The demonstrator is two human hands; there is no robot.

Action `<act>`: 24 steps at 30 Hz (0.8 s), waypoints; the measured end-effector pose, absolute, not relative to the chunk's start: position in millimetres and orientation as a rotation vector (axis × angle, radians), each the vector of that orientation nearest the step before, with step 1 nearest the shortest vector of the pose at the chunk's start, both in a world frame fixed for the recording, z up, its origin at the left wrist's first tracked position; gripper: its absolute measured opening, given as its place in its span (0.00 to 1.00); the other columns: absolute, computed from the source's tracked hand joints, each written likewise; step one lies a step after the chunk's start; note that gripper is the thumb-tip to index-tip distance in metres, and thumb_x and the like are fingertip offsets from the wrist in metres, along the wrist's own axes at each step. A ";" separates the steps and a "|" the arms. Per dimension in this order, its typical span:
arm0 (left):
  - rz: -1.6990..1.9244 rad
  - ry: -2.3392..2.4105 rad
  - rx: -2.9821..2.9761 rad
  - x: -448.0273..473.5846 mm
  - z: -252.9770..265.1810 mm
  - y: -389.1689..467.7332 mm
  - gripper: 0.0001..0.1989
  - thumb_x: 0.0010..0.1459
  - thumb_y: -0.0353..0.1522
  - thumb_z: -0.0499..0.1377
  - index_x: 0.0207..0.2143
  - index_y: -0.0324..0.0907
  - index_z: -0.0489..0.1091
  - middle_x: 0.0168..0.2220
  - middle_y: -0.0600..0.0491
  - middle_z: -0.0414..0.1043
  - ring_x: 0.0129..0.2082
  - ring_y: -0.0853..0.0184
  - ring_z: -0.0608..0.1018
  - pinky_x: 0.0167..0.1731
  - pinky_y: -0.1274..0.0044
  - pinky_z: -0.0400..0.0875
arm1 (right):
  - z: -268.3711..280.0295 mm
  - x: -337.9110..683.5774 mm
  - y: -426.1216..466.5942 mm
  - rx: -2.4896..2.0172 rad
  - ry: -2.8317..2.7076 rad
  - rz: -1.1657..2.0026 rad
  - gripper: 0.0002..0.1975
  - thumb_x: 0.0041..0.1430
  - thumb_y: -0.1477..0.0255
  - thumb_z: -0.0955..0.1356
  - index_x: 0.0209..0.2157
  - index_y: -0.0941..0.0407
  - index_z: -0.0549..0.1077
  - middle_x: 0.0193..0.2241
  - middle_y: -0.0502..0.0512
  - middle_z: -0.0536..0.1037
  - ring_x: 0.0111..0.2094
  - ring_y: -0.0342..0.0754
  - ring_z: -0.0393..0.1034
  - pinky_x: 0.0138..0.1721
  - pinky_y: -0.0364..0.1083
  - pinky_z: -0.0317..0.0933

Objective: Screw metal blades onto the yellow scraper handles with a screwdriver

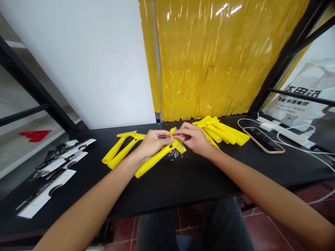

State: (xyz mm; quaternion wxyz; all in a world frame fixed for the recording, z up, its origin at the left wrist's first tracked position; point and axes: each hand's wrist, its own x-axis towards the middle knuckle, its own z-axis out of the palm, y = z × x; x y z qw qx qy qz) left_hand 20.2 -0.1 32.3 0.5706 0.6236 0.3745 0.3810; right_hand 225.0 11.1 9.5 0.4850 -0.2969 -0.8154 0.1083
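My left hand (155,143) is closed around a yellow T-shaped plastic handle (150,164), its long grip slanting down toward me. In my closed right hand (195,136) is a slim tool with a metal shaft, apparently a small screwdriver (180,143), its tip hidden near the handle's head. The right fingertips also touch the top of that head. Just below lies a little heap of small metal screws (176,154) on the black table. To the left rest similar yellow handles (120,148), and to the right is a pile of more yellow handles (222,130).
Printed white-and-black card pieces (49,188) lie at the left. A phone (264,139), white cables and a power strip (288,132) occupy the right side. Yellow plastic strips (209,62) hang behind the black table (183,188), between black metal frame posts. A plastic bag (298,94) stands far right.
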 end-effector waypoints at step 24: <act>0.952 0.967 1.621 18.8 33.1 0.6 0.05 0.51 0.33 0.68 0.31 0.41 0.79 0.29 0.51 0.77 0.29 0.66 0.77 0.32 0.74 0.73 | 12.2 214.1 7.2 -0.934 -1.705 0.576 0.16 0.50 0.64 0.76 0.38 0.54 0.74 0.32 0.50 0.73 0.34 0.45 0.67 0.35 0.45 0.64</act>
